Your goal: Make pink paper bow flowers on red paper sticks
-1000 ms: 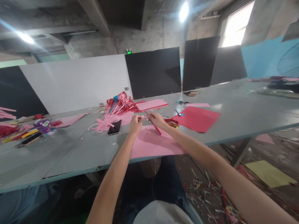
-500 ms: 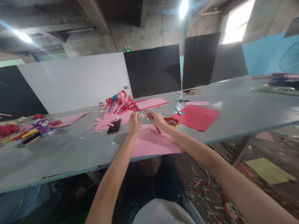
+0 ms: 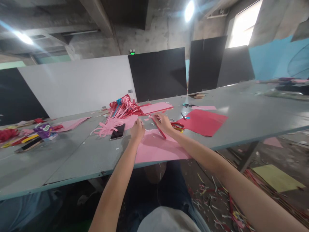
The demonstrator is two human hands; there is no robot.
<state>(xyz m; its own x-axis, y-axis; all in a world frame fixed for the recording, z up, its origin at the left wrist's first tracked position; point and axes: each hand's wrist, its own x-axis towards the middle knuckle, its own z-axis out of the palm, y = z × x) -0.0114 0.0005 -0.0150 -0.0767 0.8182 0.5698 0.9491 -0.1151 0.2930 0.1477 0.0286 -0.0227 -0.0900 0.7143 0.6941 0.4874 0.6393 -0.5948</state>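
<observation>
Clock directions run from between the hands, twelve pointing away from the person. The right hand point(image 3: 163, 123) grips a narrow red piece point(image 3: 162, 132), slanting toward five o'clock. The left hand point(image 3: 137, 130), just beside at nine, has its fingers drawn together; whether they pinch anything cannot be told. A small pink scrap point(image 3: 146, 119) lies in the gap. Beneath, toward six, is a pink sheet point(image 3: 160, 149); at three, red-handled scissors point(image 3: 178, 125), then a red sheet point(image 3: 206, 122). At nine, a phone point(image 3: 117, 132) and pink looped strips point(image 3: 108, 128). At ten to eleven, a heap of red and pink curls point(image 3: 125, 106) looks already made up; the held piece seems unfinished, and both broad sheets look largely uncut.
</observation>
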